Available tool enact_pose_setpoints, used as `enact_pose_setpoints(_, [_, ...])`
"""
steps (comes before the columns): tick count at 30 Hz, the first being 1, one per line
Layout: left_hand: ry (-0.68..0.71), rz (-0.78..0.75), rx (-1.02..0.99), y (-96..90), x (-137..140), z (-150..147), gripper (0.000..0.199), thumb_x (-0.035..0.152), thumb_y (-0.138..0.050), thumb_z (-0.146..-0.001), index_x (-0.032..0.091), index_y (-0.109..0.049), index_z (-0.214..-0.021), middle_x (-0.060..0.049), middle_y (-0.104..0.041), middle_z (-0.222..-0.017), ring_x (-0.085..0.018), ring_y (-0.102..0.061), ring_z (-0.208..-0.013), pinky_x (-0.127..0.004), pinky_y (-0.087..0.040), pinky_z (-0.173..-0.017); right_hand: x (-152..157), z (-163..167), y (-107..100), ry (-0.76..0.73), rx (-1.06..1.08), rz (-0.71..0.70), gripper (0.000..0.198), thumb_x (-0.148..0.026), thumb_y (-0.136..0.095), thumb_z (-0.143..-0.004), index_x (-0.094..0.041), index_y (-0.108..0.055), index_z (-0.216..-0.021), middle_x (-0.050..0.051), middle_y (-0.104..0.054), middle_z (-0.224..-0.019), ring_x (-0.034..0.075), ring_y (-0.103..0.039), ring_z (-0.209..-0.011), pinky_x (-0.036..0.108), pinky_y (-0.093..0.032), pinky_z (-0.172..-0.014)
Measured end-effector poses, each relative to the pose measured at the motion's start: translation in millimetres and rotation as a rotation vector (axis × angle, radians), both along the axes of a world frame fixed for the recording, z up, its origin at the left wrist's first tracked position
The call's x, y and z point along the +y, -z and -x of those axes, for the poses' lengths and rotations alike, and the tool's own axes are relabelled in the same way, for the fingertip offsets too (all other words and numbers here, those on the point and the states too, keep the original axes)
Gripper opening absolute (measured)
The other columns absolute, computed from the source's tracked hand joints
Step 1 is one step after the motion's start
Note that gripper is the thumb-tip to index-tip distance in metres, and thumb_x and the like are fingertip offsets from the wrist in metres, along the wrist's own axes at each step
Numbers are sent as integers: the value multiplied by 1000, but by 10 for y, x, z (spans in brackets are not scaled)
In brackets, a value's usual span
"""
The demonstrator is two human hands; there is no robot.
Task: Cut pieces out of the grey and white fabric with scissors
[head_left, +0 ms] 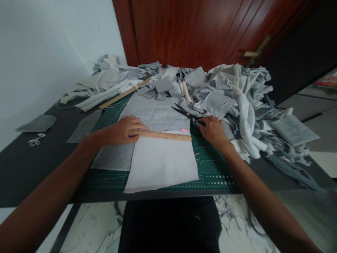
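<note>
My left hand [128, 130] grips the left end of a wooden ruler [165, 135], which lies flat across the cloth. Below the ruler spreads a white piece of cloth [163, 161]; a grey piece of cloth [155, 110] extends beyond it. A small pink piece of tailor's chalk [184, 130] rests just above the ruler's right part. On the right, my right hand [212, 129] has its fingers closed at the handles of black scissors [187, 114]. The scissors' blades are parted and point to the upper left; the handles are partly hidden by the fingers.
Under the cloth is a green cutting mat [216, 165] on a dark table [31, 168]. Heaped grey and white scraps [223, 91] cover the back and right. A second wooden ruler [123, 94] lies at the back left. Behind stands a brown door [184, 31].
</note>
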State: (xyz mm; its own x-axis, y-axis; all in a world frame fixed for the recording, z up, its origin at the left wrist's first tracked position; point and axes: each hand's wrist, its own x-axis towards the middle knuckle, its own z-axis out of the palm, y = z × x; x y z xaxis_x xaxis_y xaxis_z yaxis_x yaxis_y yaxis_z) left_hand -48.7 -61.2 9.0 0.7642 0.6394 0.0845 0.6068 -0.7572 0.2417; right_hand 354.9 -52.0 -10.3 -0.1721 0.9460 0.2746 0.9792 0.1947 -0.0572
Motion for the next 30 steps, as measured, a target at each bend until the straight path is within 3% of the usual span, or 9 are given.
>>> enact_pose_setpoints(6, [-146,-99,77,9,164,460,40,34,-43,-105,15,-61,-133,-3,-67,-114,-18,-53,-106,-34,-35,-103,60,155,-203,-7,-119,155,37,-33,-54,-98,-7,-68,-121,20,-71,-117,30,-65,-112,39,-47,-98])
enact_pose_setpoints(9, [-195,-156,61,62,252,674,44,46,-47,-103,15,-65,-129,-3,-68,-107,-17,-51,-100,-33,-35,-101,44,263,-257,41,-106,182,39,-33,-52,-98,-4,-67,-120,23,-72,-116,32,-67,-112,38,-48,-97])
enact_pose_setpoints(13, [-312,-194,95,30,222,733,51,48,-40,-105,11,-66,-129,-5,-65,-107,-20,-50,-104,-41,-32,-106,40,314,-279,36,-100,229,47,-32,-50,-97,3,-61,-127,28,-68,-124,34,-64,-120,38,-47,-102])
enact_pose_setpoints(18, [-432,-287,105,-112,29,393,47,29,-35,-106,9,-51,-144,-13,-56,-126,-29,-44,-122,-52,-33,-109,81,168,-365,-29,-148,350,47,-38,-64,-89,-3,-67,-121,25,-70,-122,30,-67,-114,34,-50,-95])
enact_pose_setpoints(22, [-337,-318,-16,-89,-75,-27,44,21,-33,-105,11,-53,-142,-11,-57,-126,-27,-48,-119,-49,-36,-110,76,-64,-502,-23,-231,407,39,-47,-70,-84,-10,-75,-97,19,-76,-100,30,-71,-98,34,-51,-81])
enact_pose_setpoints(25, [-172,-263,-102,26,-137,-322,42,23,-38,-104,12,-56,-140,-13,-62,-125,-28,-52,-117,-47,-41,-107,-14,-334,-604,10,-299,432,32,-46,-65,-85,-15,-73,-87,13,-75,-88,26,-71,-89,31,-48,-74])
enact_pose_setpoints(28, [-72,-192,-153,144,-209,-548,40,25,-39,-105,15,-55,-141,-13,-59,-139,-28,-49,-130,-47,-37,-114,-223,-669,-690,-131,-74,616,31,-44,-58,-87,-17,-72,-93,9,-74,-87,22,-69,-80,29,-50,-70])
enact_pose_setpoints(30, [-63,-153,-149,193,-262,-664,43,27,-39,-106,16,-51,-145,-14,-57,-144,-29,-47,-135,-48,-35,-117,-402,-886,-746,-196,144,655,38,-50,-56,-85,-19,-72,-98,11,-75,-94,23,-69,-86,30,-53,-72])
